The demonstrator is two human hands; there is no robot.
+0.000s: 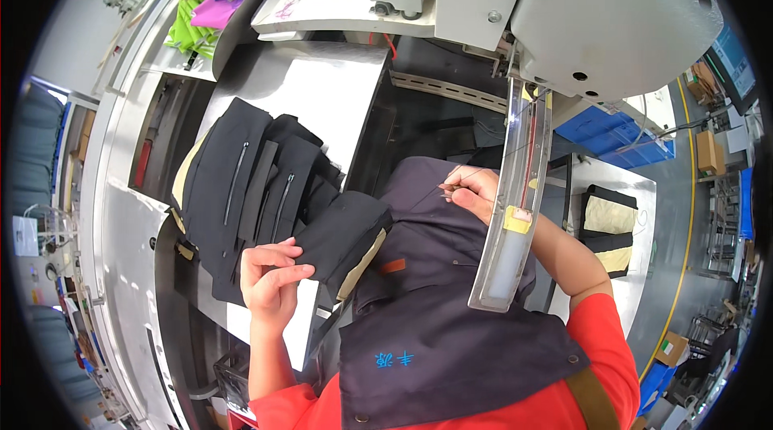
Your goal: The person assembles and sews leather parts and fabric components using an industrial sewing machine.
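Observation:
My left hand [272, 279] grips the near left edge of a black fabric panel [342, 233] with a pale yellow strip along its right side. That panel rests partly on a stack of black fabric pieces [241, 180], some with zippers, on a shiny metal table. Above my lap, my right hand [475, 187] is closed around a small pointed metal tool [445, 191], mostly hidden by the fingers. Dark thread runs past its tip toward the panel. A dark apron [451, 285] covers my lap.
A clear guide rail with a yellow label [517, 219] hangs in front of my right forearm, below a large white machine head [616, 15]. Blue bins [616, 136] stand behind it. More black and yellow pieces [609, 217] lie on the right table. Bright cloths [211, 7] sit far left.

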